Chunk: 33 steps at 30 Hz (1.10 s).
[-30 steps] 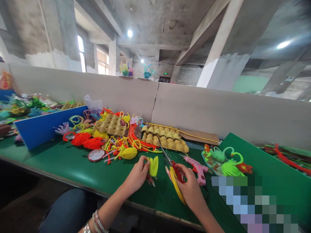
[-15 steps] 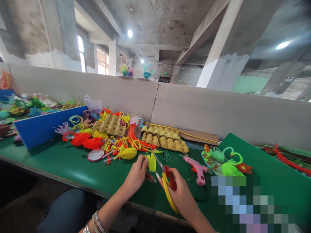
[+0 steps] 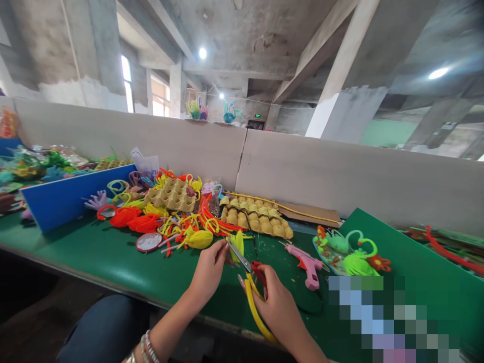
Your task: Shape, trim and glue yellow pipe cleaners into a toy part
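Note:
My left hand (image 3: 207, 272) pinches a small yellow-green looped pipe-cleaner piece (image 3: 238, 242) just above the green table (image 3: 113, 259). My right hand (image 3: 278, 310) grips scissors (image 3: 252, 290) with yellow and red handles. Their metal blades point up and left and meet the base of the looped piece, right beside my left fingertips.
A pink glue gun (image 3: 307, 263) lies right of the scissors. Behind are egg trays (image 3: 257, 216), a heap of red, orange and yellow pipe cleaners (image 3: 181, 222), green craft figures (image 3: 351, 252), a blue divider board (image 3: 71, 196) and grey cardboard walls (image 3: 340, 174).
My right hand has swung the scissors left, bringing the blades against the yellow-green piece. My left hand shifted slightly left and up with the piece.

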Tool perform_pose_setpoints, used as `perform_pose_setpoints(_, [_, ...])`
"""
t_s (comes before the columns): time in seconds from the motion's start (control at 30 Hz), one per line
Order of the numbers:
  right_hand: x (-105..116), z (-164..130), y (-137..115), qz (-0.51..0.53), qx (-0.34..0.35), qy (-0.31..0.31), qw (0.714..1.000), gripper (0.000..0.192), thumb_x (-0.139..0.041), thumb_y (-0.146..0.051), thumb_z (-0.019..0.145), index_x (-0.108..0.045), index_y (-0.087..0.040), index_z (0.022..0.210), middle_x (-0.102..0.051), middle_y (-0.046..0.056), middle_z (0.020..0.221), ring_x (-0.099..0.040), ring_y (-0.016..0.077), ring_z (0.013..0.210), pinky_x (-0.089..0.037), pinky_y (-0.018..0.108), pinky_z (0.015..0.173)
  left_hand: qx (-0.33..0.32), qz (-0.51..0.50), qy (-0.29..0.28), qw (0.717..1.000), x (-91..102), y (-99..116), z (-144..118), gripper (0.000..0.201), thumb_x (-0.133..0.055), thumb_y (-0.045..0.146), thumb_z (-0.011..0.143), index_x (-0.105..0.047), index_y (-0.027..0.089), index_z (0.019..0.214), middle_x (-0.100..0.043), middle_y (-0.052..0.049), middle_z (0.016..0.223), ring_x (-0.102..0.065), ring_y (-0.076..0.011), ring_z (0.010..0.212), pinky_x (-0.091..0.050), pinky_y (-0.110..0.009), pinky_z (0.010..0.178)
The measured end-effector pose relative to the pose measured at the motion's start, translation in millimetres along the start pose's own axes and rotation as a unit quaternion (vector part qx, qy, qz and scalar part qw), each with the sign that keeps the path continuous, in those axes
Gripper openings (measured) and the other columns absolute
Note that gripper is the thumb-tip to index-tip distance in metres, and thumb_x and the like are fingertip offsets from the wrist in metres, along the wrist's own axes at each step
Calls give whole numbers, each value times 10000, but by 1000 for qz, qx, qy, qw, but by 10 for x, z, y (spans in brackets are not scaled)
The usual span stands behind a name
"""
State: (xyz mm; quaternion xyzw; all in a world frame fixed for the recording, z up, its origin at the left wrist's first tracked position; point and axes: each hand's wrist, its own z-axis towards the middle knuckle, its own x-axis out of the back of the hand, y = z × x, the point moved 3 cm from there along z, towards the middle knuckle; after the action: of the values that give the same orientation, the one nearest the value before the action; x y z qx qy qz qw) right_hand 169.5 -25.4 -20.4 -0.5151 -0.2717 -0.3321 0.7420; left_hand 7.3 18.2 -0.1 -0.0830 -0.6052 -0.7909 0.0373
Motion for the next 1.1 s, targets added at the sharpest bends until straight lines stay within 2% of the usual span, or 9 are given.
perform_pose_setpoints(0.17, [25, 5, -8, -23, 2, 16, 1000, 319, -495, -458, 792, -491, -209, 992, -648, 75, 972, -647, 243, 874, -491, 300, 656, -60, 61, -20, 996, -18, 32, -10, 241, -390, 269, 872, -608, 174, 832, -648, -54, 817, -584, -189, 789, -474, -297, 763])
perform_pose_setpoints(0.3, [30, 7, -9, -32, 8, 14, 999, 304, -481, -453, 801, -483, -212, 985, -646, 74, 960, -652, 237, 823, -486, 297, 615, -88, 72, -5, 993, -32, 44, -33, 187, -436, 248, 855, -613, 189, 861, -613, -53, 896, -556, -193, 889, -446, -303, 835])
perform_pose_setpoints(0.53, [1, 14, 23, -64, 24, 24, 997, 294, -486, -428, 806, -458, -205, 995, -629, 82, 1004, -629, 249, 937, -498, 322, 701, -74, 63, 44, 994, -24, -19, -29, 168, -463, 232, 835, -622, 187, 805, -586, -54, 888, -535, -194, 870, -438, -306, 815])
perform_pose_setpoints(0.77, [-10, 28, 55, -98, 39, 46, 993, 271, -500, -369, 794, -447, -201, 999, -623, 95, 1013, -616, 262, 965, -507, 352, 726, -77, 63, 69, 993, 40, 4, 8, 207, -477, 217, 820, -660, 186, 913, -621, -51, 856, -557, -197, 845, -435, -309, 798])
perform_pose_setpoints(1.1, [-18, 13, 63, -146, 50, 67, 986, 261, -515, -332, 791, -436, -195, 998, -617, 93, 995, -613, 255, 956, -504, 320, 680, -78, 51, 62, 994, 40, -6, 12, 226, -507, 201, 798, -706, 186, 905, -656, -49, 822, -576, -196, 806, -442, -309, 753])
